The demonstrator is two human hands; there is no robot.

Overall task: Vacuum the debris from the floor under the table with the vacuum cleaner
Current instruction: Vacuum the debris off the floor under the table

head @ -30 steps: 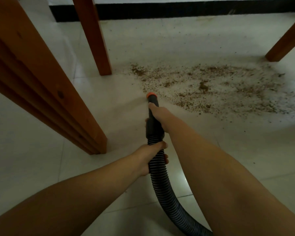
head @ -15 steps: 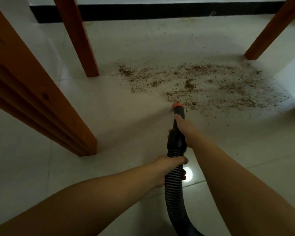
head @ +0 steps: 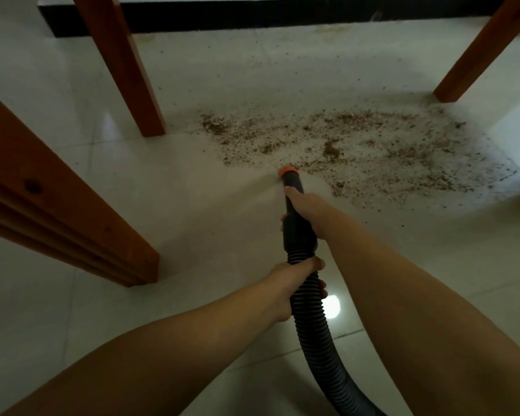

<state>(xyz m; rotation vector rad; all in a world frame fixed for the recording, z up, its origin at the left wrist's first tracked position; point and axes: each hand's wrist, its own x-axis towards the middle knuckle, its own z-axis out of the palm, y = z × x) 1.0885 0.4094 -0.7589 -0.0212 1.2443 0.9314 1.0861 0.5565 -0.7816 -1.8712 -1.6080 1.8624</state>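
Note:
A wide patch of brown debris (head: 357,145) lies scattered on the pale tiled floor under the table. The black vacuum nozzle with an orange tip (head: 288,171) touches the near edge of that patch. My right hand (head: 305,210) grips the rigid black handle just behind the tip. My left hand (head: 288,285) grips the ribbed black hose (head: 315,331) lower down, and the hose runs out of view at the bottom.
Wooden table legs stand around the debris: one thick leg (head: 60,211) near left, one (head: 123,64) at the back left, one (head: 481,49) at the back right. A dark skirting strip (head: 282,16) runs along the far wall.
The nozzle tip has slid along the near edge of the debris, first to the right, then a little forward into the patch. Both hands keep their grip.

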